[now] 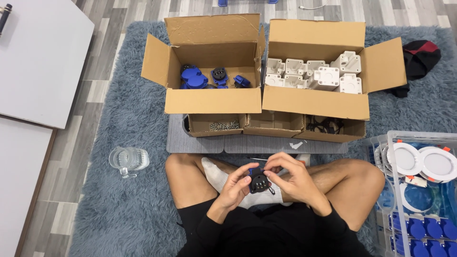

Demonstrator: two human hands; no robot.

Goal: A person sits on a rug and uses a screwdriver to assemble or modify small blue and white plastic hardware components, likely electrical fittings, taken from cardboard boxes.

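Note:
I sit cross-legged on a shaggy grey-blue rug. My left hand (236, 187) and my right hand (291, 177) both hold a small black and blue socket part (258, 180) over my lap, above a white sock. The fingers of my right hand pinch at the top of the part. A thin screwdriver (259, 159) lies on the mat edge just beyond my hands.
Ahead stand an open cardboard box (212, 100) with blue and black socket parts and another box (314, 102) with white plastic housings. Smaller boxes hold screws (224, 125) and black wires (324, 126). A glass mug (127, 159) sits left; a clear bin (419, 190) of parts right.

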